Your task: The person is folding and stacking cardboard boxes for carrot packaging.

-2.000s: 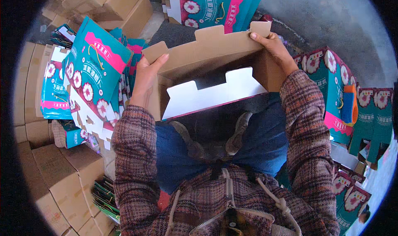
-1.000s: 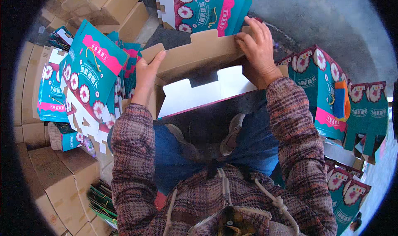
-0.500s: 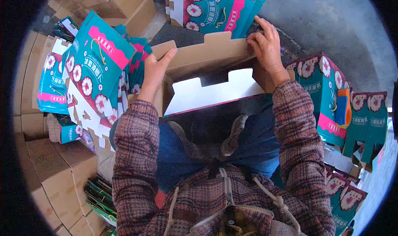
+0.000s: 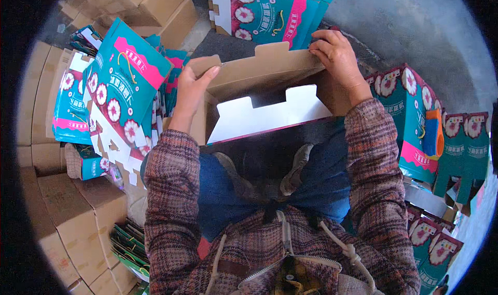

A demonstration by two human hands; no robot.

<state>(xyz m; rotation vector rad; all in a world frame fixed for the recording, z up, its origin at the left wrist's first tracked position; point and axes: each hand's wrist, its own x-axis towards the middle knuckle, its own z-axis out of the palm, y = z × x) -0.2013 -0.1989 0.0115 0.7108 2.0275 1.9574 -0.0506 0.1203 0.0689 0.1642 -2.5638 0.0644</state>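
An opened gift carton, brown inside, stands between my knees with its top gaping. Its near flap is white with notched tabs and leans into the opening. My left hand grips the left end of the carton, thumb along a small brown side flap. At the far right corner my right hand holds the brown far panel's edge with bent fingers. The carton's printed outside and its bottom are hidden from me.
Flat teal cartons with pink bands are piled at the left, beside stacked brown boxes. Another flat teal carton lies beyond. Standing teal cartons are on the right, with an orange and blue tape roll against one.
My right hand's fingers have curled in closer at the far corner, and its wrist has shifted slightly right. My left hand keeps its place on the carton. The whole view has shifted slightly.
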